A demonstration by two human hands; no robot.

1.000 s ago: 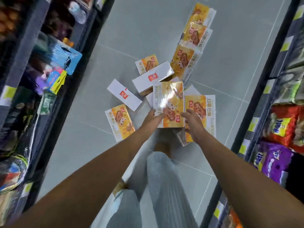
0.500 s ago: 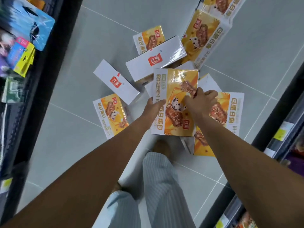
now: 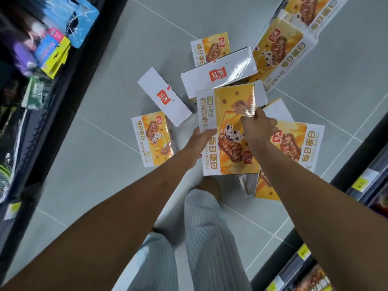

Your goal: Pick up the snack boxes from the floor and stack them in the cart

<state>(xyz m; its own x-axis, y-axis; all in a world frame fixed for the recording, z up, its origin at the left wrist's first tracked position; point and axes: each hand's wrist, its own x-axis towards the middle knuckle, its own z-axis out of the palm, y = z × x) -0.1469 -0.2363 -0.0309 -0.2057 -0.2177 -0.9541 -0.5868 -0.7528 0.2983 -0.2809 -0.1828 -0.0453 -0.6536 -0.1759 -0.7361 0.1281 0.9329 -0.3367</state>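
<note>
Several yellow and white snack boxes lie scattered on the grey tiled floor. One yellow snack box point(image 3: 228, 156) lies on top of the pile in the middle. My left hand point(image 3: 200, 139) holds its left edge, thumb on the top face. My right hand point(image 3: 259, 127) reaches across its top face and grips the far right edge. Another yellow box point(image 3: 152, 141) lies flat to the left, a white-sided box point(image 3: 163, 96) beyond it, and a bigger white-sided box point(image 3: 218, 73) behind the held one. A box point(image 3: 294, 141) lies partly under my right arm. No cart is in view.
Dark store shelves point(image 3: 42, 85) with hanging packets line the left side, and another shelf point(image 3: 361, 185) with yellow price tags runs along the right. More boxes point(image 3: 281, 45) lie at the far right. My striped trouser leg point(image 3: 201, 232) and foot stand just before the pile.
I have leaned closer to the pile. My right hand moved from the box's near right edge up over its top face. My left hand stays on the left edge.
</note>
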